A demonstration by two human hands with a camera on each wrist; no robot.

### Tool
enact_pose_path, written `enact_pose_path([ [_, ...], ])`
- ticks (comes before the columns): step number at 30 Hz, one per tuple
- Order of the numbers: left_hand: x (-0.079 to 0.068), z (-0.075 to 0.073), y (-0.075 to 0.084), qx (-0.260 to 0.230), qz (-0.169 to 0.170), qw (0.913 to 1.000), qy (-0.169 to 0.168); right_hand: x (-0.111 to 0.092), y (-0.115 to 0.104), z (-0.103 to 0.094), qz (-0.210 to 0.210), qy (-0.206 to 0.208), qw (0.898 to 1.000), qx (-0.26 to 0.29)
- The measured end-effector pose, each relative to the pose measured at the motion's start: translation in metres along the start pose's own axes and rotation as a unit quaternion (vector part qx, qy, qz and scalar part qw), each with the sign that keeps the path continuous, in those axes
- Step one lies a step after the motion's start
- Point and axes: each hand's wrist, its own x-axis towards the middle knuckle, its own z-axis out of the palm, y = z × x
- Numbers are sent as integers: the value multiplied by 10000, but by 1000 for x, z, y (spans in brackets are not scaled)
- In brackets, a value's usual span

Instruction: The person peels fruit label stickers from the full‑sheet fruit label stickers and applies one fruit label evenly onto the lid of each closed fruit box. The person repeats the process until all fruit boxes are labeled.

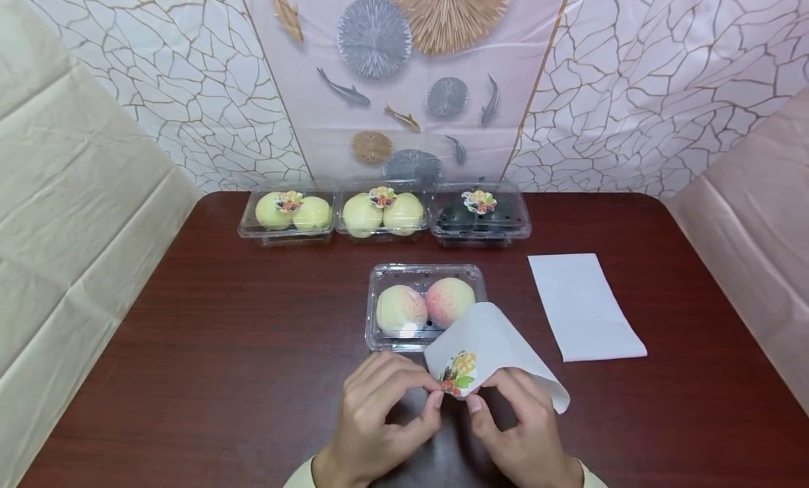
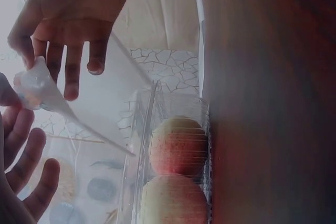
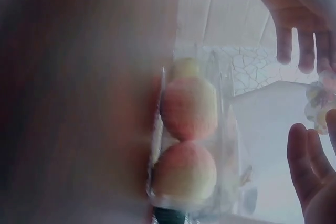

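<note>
A fruit-print sticker (image 1: pixel 460 372) lies at the near corner of a white backing sheet (image 1: pixel 499 344). The left hand (image 1: pixel 379 411) pinches the sticker's near left edge between thumb and index finger. My right hand (image 1: pixel 527 432) holds the sheet's near edge by its fingertips, just right of the sticker. The sheet curls down toward the right and covers one corner of a clear plastic box (image 1: pixel 371 318). Inside that closed box are two peaches (image 1: pixel 402 311). In the left wrist view, the sticker (image 2: pixel 30 90) bends between both hands' fingertips.
Three clear boxes with fruit stickers line the table's back: two with pale yellow-green fruit (image 1: pixel 363 214), (image 1: pixel 275 210), one with dark fruit (image 1: pixel 456 218). Another white sheet (image 1: pixel 584 309) lies at the right on the dark wooden table (image 1: pixel 221 347). Patterned cloth hangs behind.
</note>
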Motion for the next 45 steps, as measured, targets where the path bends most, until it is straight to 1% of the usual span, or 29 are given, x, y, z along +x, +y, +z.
enact_pose_path([
  [4,4,-3,-3,-174,75,9997,151,14,1,-2,-404,183,9977,512],
  [6,5,-4,-4,-313,-62,9992,242,20,-1,-3,-472,284,9942,924],
  [9,0,-5,-3,-567,-528,9965,326,26,-3,-6,-430,450,9874,1453],
  [11,-5,-5,-1,-802,-1036,9906,387,25,-3,-8,-242,521,9808,1861],
  [12,-7,-6,0,-951,-1362,9851,452,25,-2,-10,-108,572,9781,1998],
  [14,-9,-7,2,-1242,-2124,9670,660,23,1,-15,194,674,9698,2336],
  [17,-9,-11,2,-1381,-3230,9299,1093,24,7,-26,844,930,9539,2726],
  [18,-9,-12,1,-1352,-3534,9176,1220,25,10,-30,1108,991,9465,2865],
  [19,-8,-13,1,-1275,-3780,9075,1310,27,12,-35,1435,1046,9384,2964],
  [20,-7,-13,0,-1153,-3981,8998,1360,30,14,-40,1815,1093,9306,2986],
  [22,-7,-14,-1,-927,-4260,8891,1394,37,19,-51,2534,1070,9152,2946],
  [23,-7,-15,-2,-827,-4375,8847,1379,41,23,-57,2824,1007,9082,2920],
  [24,-8,-15,-3,-762,-4464,8811,1364,45,28,-63,2998,973,8999,3014],
  [25,-8,-15,-3,-713,-4530,8784,1349,50,33,-70,3086,986,8905,3195],
  [26,-9,-15,-3,-674,-4579,8764,1331,55,37,-76,3130,1045,8844,3300],
  [27,-10,-15,-4,-657,-4612,8750,1321,59,42,-83,2968,1094,8747,3671],
  [30,-11,-15,-5,-617,-4636,8742,1308,66,60,-106,2355,1301,8312,4866],
  [31,-11,-15,-5,-605,-4633,8744,1310,65,65,-114,2322,1320,8280,4930],
  [32,-11,-15,-5,-596,-4627,8747,1314,63,70,-122,2443,1344,8331,4777],
  [33,-11,-15,-5,-594,-4623,8748,1323,59,77,-131,2615,1259,8361,4656],
  [34,-11,-15,-5,-594,-4620,8749,1325,53,82,-141,3038,1155,8492,4162],
  [35,-11,-15,-5,-600,-4618,8750,1326,48,87,-150,3516,868,8695,3357],
  [36,-11,-14,-5,-619,-4614,8752,1314,42,91,-158,3990,423,8831,2432],
  [37,-11,-14,-5,-625,-4612,8756,1294,36,94,-165,4397,-111,8858,1481],
  [38,-11,-14,-4,-638,-4605,8762,1275,31,96,-171,4651,-674,8800,693],
  [39,-11,-13,-4,-644,-4599,8767,1256,26,99,-176,4776,-1236,8698,4],
  [41,-11,-13,-4,-636,-4586,8779,1222,21,102,-182,4789,-2064,8471,-1025],
  [43,-12,-13,-3,-603,-4607,8772,1208,17,105,-185,4835,-2352,8327,-1323],
  [45,-13,-13,-3,-549,-4648,8755,1202,16,106,-186,4867,-2423,8253,-1524],
])
